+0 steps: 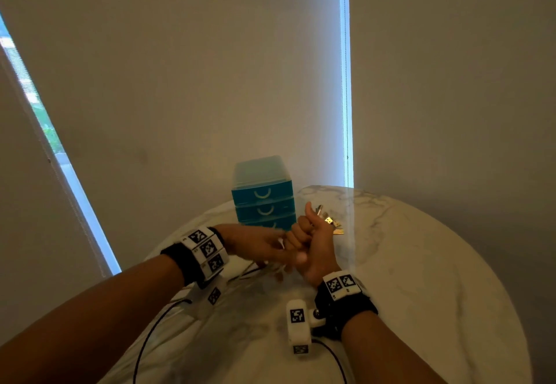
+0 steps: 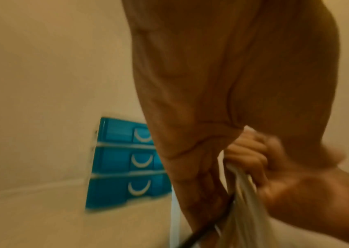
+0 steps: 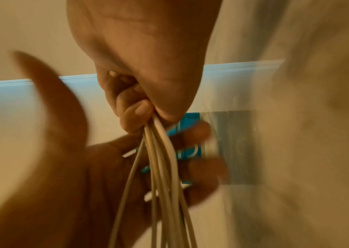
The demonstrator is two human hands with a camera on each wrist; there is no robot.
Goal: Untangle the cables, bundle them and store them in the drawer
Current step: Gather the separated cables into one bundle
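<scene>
Right hand (image 1: 311,244) raised over the table (image 1: 421,263), fist closed, thumb up. Fingers (image 3: 135,111) curled tight round a bunch of pale cables (image 3: 160,167); the strands hang down out of the fist toward the table, several side by side, still loose below the grip.

Left hand (image 1: 258,244) just beside the fist, reaching across under it. From the right wrist view its fingers look spread behind the hanging strands, with a couple of white cable ends lying across them. Very blurred; I cannot tell whether it is pinching a strand or only brushing them.

Blue drawer unit (image 1: 263,195) stands at the far edge of the table, behind the hands. All three drawers look closed. Small metallic bits (image 1: 329,221) lie near it on the right; too small to name.

Risks, as I judge them:
- Strands below the fist are not gathered. Winding now could trap a crossing and tighten a knot rather than clear it.
- One fist holds the whole bunch. If it relaxes while the left hand tugs, a strand slips out and the bunch drops.
- A hard pull on one cable end could strain it at the plug.
- No drawer is open, and both hands are busy. Freeing one to pull a handle may let the bundle spring apart.
- The light drawer unit sits near the edge; a one-handed pull could drag it.
</scene>
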